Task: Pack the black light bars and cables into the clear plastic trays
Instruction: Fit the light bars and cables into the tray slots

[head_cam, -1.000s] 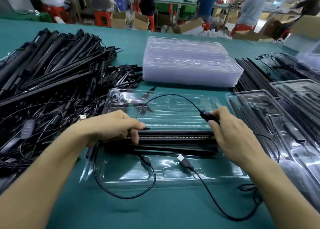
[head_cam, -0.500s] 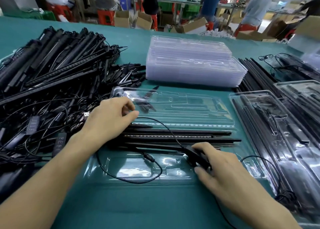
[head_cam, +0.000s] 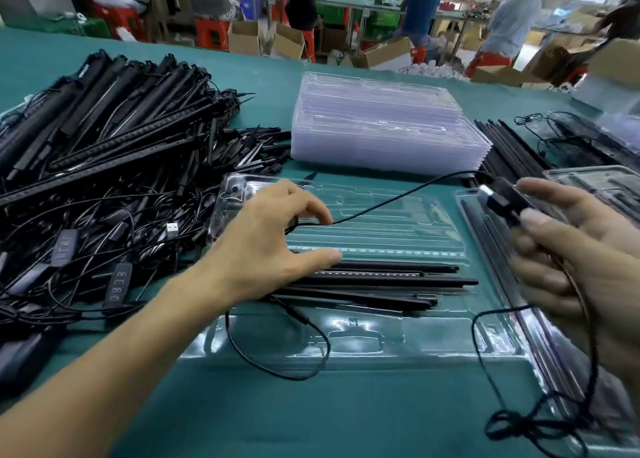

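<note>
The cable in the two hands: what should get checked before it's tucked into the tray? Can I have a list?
1. Left hand pinches the cable: ok.
2. Right hand grips its plug end: ok.
3. Cable free of tangles: not ok, a knotted bunch lies below the right hand.
4. Light bars lie in the open tray: ok; fully seated, cannot tell.
5. Tray's front pockets free: not ok, a second cable loops across them.

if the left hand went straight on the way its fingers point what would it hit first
Probably the right hand gripping the cable: the left hand points right across the clear tray. Depth is unclear.
</note>
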